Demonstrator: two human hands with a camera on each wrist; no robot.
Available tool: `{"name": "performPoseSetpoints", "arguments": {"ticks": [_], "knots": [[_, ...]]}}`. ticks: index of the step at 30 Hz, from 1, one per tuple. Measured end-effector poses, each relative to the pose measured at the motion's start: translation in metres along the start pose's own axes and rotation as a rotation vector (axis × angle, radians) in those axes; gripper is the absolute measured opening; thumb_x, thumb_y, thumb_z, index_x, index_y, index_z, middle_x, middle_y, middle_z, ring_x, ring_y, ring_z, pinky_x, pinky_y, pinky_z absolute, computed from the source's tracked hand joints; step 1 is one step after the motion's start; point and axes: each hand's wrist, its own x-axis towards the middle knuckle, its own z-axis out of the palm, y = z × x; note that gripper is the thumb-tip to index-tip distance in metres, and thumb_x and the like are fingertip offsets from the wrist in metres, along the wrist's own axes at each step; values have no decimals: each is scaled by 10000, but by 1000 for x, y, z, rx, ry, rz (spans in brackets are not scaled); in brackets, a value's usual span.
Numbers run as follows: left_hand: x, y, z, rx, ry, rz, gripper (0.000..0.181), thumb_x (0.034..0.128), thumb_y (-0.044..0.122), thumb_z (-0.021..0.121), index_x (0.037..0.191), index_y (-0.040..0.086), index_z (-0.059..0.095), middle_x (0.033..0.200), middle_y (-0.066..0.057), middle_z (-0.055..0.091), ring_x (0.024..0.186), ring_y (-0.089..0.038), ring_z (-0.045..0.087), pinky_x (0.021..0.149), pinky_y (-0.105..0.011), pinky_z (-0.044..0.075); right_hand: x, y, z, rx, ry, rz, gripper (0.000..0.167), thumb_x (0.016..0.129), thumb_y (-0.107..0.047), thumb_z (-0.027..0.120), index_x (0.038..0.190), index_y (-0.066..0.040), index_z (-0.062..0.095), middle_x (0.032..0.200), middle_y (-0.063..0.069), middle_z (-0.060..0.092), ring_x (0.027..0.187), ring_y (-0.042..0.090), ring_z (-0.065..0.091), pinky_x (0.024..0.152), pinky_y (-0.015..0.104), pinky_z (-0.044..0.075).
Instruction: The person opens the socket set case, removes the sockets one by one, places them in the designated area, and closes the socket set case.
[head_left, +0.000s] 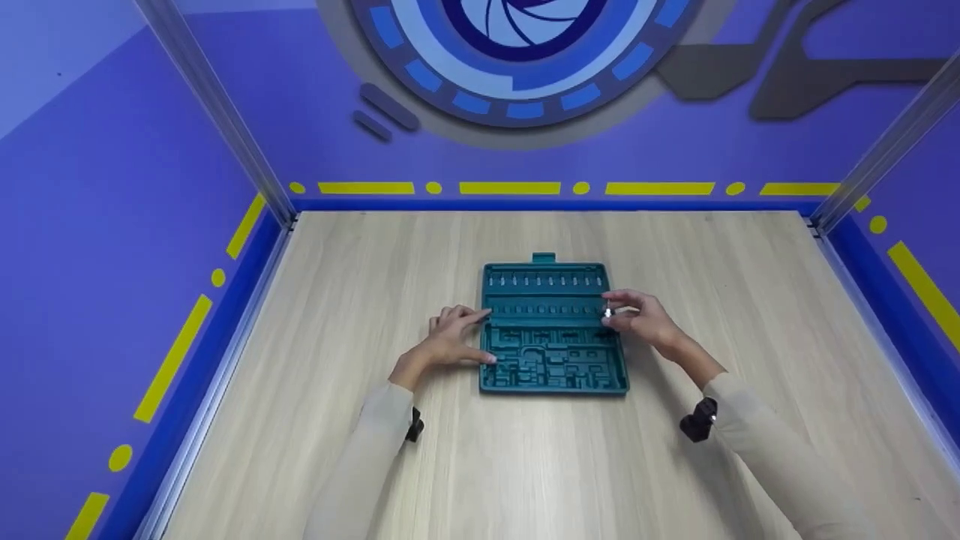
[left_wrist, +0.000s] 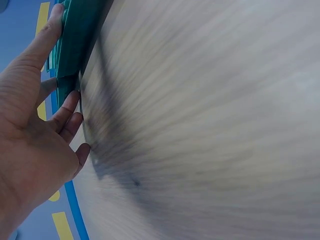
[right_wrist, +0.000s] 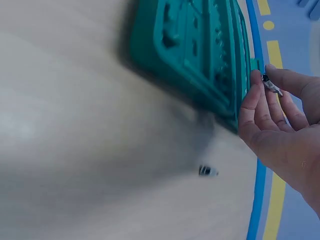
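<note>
A green case (head_left: 544,322) lies open and flat on the wooden worktop (head_left: 360,300), with a latch (head_left: 544,258) projecting from its far edge. The far half carries a row of small silvery bits (head_left: 550,280) near the top and a second row of slots below them; the near half is moulded with recesses of many shapes. The hands are apart, one on each side of the case. The left hand (head_left: 454,337) has its fingers spread against the left edge: the index fingertip touches the rim at the level of the second row, and the thumb lies extended on the near half's edge. The right hand (head_left: 645,322), at the right edge, pinches a small metal piece (head_left: 608,310) between thumb and fingertips; the right wrist view shows its dark end and silvery shank. In that same view a loose piece (right_wrist: 208,171), also dark and silvery, lies on the worktop, well apart from the case's wall. Both forearms wear pale sleeves (head_left: 780,450), with a black device (head_left: 699,420) strapped at the right wrist. Behind the worktop stands a purple wall (head_left: 262,112) with yellow dashes and dots along its foot.
</note>
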Motion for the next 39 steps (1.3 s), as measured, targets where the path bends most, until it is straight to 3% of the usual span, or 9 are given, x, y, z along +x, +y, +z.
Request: {"name": "performPoseSetpoints", "arguments": {"ticks": [7, 11, 17, 22, 29, 33, 39], "knots": [[2, 1, -1, 19, 11, -2, 972, 775, 486, 870, 1582, 208, 404, 1440, -112, 471, 1271, -285, 389, 960, -418, 264, -9, 8, -26, -42, 23, -23, 535, 962, -15, 644, 1457, 86, 468, 1293, 299, 570, 966, 58, 681, 799, 240, 547], [2, 3, 1, 4, -4, 8, 973, 783, 493, 861, 1587, 208, 394, 1471, -105, 460, 1318, -292, 372, 978, -421, 265, -17, 18, -42, -53, 29, -43, 533, 952, 38, 619, 1453, 121, 457, 1244, 281, 591, 967, 67, 702, 817, 216, 569], [2, 3, 3, -5, -13, 9, 977, 782, 473, 868, 1588, 196, 391, 1475, -99, 458, 1352, -297, 355, 990, -417, 256, -28, 31, -59, -151, 45, -16, 504, 964, -20, 648, 1429, 112, 501, 1235, 310, 611, 958, 53, 699, 800, 184, 557], [2, 3, 3, -2, -15, 3, 962, 789, 468, 864, 1588, 215, 391, 1478, -100, 457, 1337, -304, 357, 987, -432, 255, -31, 37, -70, -226, 58, 9, 477, 968, -54, 669, 1397, 108, 539, 1191, 309, 627, 923, 65, 696, 759, 248, 592], [0, 2, 1, -2, -12, -12, 969, 788, 486, 859, 1591, 220, 386, 1474, -108, 452, 1295, -294, 371, 992, -437, 255, -29, 42, -73, -343, 53, -37, 445, 931, -48, 722, 1325, 117, 597, 1147, 299, 680, 928, 141, 689, 712, 206, 557], [-2, 0, 0, 0, -4, -20, 976, 786, 490, 860, 1594, 227, 379, 1467, -107, 452, 1265, -274, 379, 986, -413, 251, -26, 48, -72, -419, 43, -72, 417, 918, -55, 742, 1284, 112, 631, 1099, 268, 719, 897, 115, 667, 706, 139, 482], [-1, 0, 0, 0, 3, -3, 976, 780, 486, 866, 1586, 202, 395, 1465, -114, 462, 1299, -291, 384, 979, -422, 268, -24, 57, -69, -480, 64, -120, 393, 907, -44, 753, 1259, 102, 655, 1039, 234, 715, 848, 101, 608, 662, 164, 463]]}}
